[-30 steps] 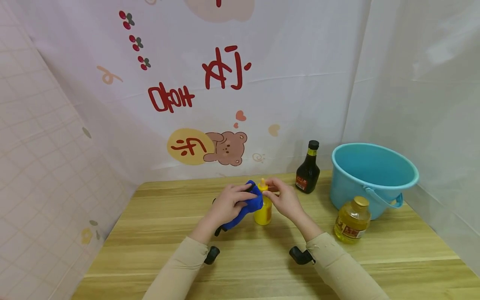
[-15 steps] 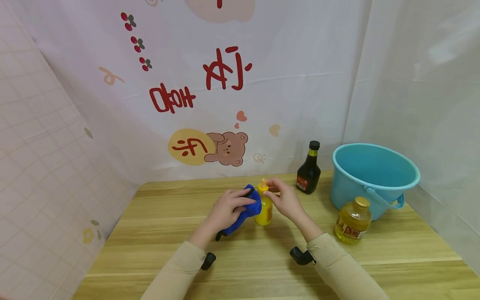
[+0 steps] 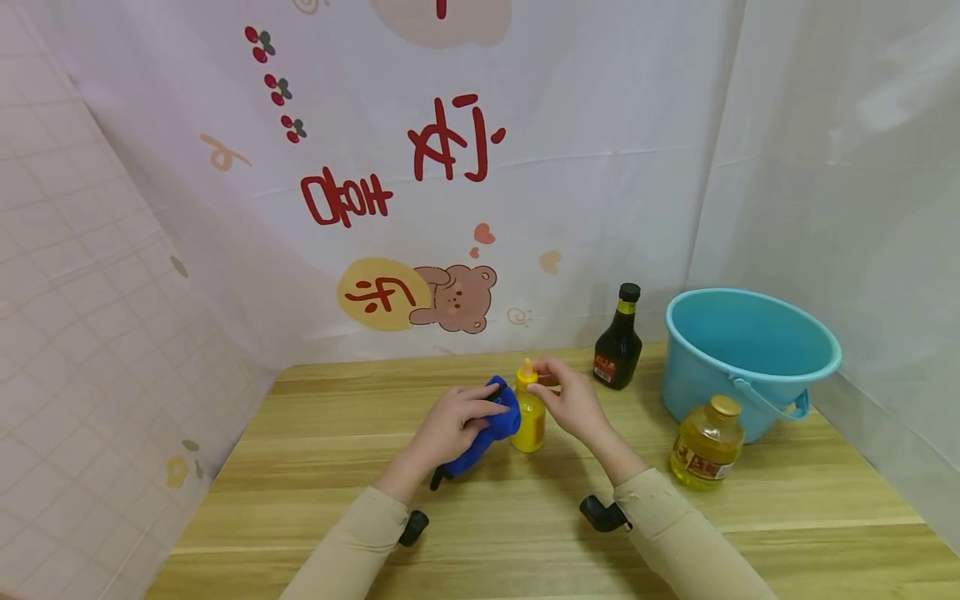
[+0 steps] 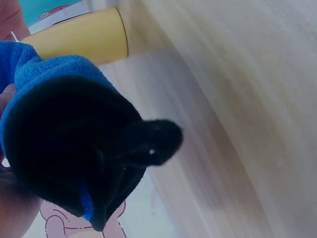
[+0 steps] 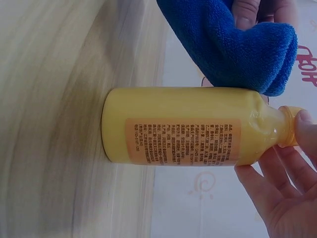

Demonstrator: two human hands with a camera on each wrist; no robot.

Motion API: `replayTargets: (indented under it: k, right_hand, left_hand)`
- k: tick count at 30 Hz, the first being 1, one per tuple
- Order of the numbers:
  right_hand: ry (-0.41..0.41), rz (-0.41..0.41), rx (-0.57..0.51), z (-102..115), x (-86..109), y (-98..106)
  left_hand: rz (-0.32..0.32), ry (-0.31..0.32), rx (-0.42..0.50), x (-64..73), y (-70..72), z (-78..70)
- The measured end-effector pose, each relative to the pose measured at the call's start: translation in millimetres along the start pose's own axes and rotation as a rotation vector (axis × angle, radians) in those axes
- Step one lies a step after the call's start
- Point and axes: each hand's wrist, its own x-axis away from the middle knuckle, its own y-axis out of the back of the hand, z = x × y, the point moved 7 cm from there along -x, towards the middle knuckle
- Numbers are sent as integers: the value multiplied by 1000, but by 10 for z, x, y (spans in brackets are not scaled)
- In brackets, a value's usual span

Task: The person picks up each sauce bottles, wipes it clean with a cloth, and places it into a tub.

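Pinching the yellow bottle (image 3: pixel 529 423) by its neck, the right hand (image 3: pixel 573 403) is steadying it upright on the wooden table (image 3: pixel 337 442). The left hand (image 3: pixel 450 423) is gripping a bunched blue cloth (image 3: pixel 506 421) just beside the bottle's shoulder, probably touching it. A dark bottle (image 3: pixel 617 352) is standing near the blue bucket (image 3: pixel 688 375).

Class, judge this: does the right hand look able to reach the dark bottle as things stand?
Probably yes: nothing visible stands between the right hand and the dark bottle, though that hand holds the yellow bottle near its top and would likely need to let go first.
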Motion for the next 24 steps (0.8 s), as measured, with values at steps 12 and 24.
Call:
replayTargets:
  k: [12, 24]
  right_hand:
    - [-17, 6, 1, -8, -2, -10]
    - [14, -6, 9, 10, -1, 2]
  left_hand:
    - [145, -9, -75, 95, -267, 59]
    - [321, 10, -200, 54, -441, 58]
